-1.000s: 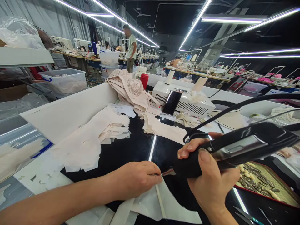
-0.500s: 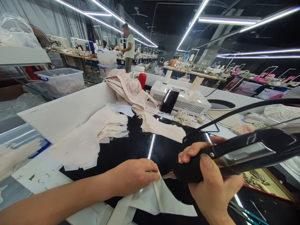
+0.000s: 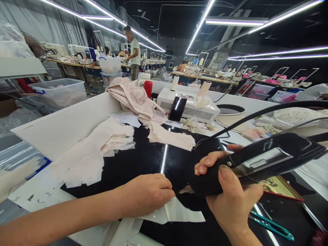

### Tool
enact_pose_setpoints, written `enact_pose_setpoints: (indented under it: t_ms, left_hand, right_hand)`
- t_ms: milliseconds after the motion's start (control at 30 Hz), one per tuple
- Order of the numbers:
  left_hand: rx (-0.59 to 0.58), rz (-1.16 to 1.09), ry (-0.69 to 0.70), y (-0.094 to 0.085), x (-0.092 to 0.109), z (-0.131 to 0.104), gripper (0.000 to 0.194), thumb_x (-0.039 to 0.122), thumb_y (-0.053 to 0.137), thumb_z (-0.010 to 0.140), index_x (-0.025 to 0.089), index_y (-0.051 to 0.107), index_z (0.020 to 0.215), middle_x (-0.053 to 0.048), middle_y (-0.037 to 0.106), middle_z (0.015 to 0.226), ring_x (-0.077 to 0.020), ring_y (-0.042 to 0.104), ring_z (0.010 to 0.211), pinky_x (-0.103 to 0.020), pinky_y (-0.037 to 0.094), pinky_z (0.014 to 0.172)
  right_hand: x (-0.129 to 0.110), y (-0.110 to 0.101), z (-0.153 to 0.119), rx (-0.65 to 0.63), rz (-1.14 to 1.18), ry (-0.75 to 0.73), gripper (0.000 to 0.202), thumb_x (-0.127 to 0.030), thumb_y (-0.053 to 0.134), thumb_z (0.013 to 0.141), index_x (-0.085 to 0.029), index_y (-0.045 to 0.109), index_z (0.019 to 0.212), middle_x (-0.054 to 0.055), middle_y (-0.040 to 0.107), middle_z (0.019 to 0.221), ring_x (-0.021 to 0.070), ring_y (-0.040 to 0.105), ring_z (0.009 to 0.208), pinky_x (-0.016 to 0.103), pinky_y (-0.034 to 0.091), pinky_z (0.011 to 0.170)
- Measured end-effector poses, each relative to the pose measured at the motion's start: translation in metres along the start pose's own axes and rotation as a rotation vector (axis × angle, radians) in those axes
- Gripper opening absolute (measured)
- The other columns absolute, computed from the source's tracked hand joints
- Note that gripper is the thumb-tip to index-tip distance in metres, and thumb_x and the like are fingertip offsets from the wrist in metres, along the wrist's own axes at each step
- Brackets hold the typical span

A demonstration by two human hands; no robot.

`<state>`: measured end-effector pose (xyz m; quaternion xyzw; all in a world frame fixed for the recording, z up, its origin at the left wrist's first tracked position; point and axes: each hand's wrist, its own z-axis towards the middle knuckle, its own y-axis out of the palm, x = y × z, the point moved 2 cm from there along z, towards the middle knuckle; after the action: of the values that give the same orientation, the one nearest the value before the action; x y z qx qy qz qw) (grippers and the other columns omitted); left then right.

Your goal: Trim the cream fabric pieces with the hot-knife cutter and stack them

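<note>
1. A flat piece of thin white fabric (image 3: 186, 213), crossed by a narrow cream strip, is laid low in the centre of the glossy black table (image 3: 133, 167).
2. The fabric's upper end is covered by the left hand (image 3: 151, 193), whose grip is closed on it; the fingertips are turned away, so the exact pinch can hardly be made out.
3. A bulky black handheld tool with a silver side panel (image 3: 271, 159) is held by the right hand (image 3: 230, 198), its grip wrapped around the body; the nose is pointed towards the left hand, with a gap left between.
4. Beyond, a small pile of cream cloth pieces (image 3: 171, 137) is seen, and a larger pale pile (image 3: 82, 153) is spread to the left.
5. A dark smartphone (image 3: 177, 108) is propped against a white vented metal box (image 3: 191, 104).
6. At the right, a teal-handled metal tool (image 3: 289, 236) is placed near a red-rimmed golden tray (image 3: 287, 187).
</note>
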<state>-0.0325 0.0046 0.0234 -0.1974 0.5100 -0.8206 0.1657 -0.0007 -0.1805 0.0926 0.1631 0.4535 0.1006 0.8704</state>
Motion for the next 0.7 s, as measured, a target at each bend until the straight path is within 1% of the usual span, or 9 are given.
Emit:
enact_pose_setpoints:
  t_ms: [100,200,333,400,567,700]
  left_hand:
    - [-0.025,-0.024,-0.028,0.003,0.002,-0.003,0.013,0.007,0.059,0.103,0.016,0.068,0.101,-0.007,0.072,0.107,-0.0186,0.069,0.098,-0.028,0.06,0.088]
    - [0.0,-0.074,-0.057,0.003,0.001,-0.008,0.013,0.01,0.058,0.106,0.016,0.07,0.107,-0.007,0.071,0.113,-0.0178,0.07,0.1,-0.026,0.06,0.087]
    - [0.029,-0.121,-0.057,0.001,0.001,-0.011,0.015,0.011,0.057,0.107,0.015,0.071,0.111,-0.007,0.072,0.114,-0.0173,0.071,0.099,-0.026,0.061,0.089]
    - [0.038,-0.123,-0.053,0.001,0.002,-0.012,0.017,0.01,0.056,0.107,0.015,0.071,0.112,-0.008,0.072,0.114,-0.0178,0.071,0.1,-0.026,0.061,0.089]
    - [0.017,-0.098,-0.056,0.0,0.004,-0.011,0.019,0.007,0.055,0.105,0.015,0.071,0.113,-0.008,0.073,0.118,-0.0192,0.073,0.101,-0.028,0.063,0.087]
    - [0.011,-0.096,-0.06,-0.002,0.005,-0.012,0.019,0.008,0.056,0.105,0.015,0.071,0.114,-0.008,0.072,0.119,-0.0195,0.073,0.102,-0.028,0.063,0.087]
  right_hand:
    - [0.003,-0.001,-0.002,-0.02,-0.006,0.002,0.037,-0.032,0.085,0.087,-0.027,0.063,0.117,-0.004,0.07,0.076,0.0163,0.065,0.057,0.032,0.058,0.055]
    - [0.005,-0.001,-0.005,-0.047,-0.007,0.008,0.038,-0.034,0.084,0.09,-0.027,0.061,0.119,-0.004,0.069,0.079,0.016,0.065,0.059,0.032,0.057,0.057]
    - [0.008,0.001,-0.008,-0.06,0.007,0.027,0.038,-0.033,0.083,0.091,-0.028,0.06,0.122,-0.004,0.069,0.081,0.0159,0.065,0.06,0.032,0.057,0.058]
    - [0.008,0.003,-0.008,-0.069,0.008,0.022,0.039,-0.034,0.082,0.092,-0.028,0.06,0.123,-0.004,0.068,0.08,0.0161,0.065,0.061,0.033,0.057,0.058]
    - [0.009,0.004,-0.011,-0.092,0.007,0.009,0.038,-0.033,0.082,0.092,-0.028,0.061,0.123,-0.004,0.068,0.08,0.0166,0.065,0.06,0.033,0.058,0.058]
    - [0.011,0.003,-0.013,-0.073,-0.009,0.032,0.037,-0.03,0.081,0.093,-0.028,0.06,0.124,-0.004,0.069,0.082,0.0164,0.066,0.061,0.034,0.058,0.059]
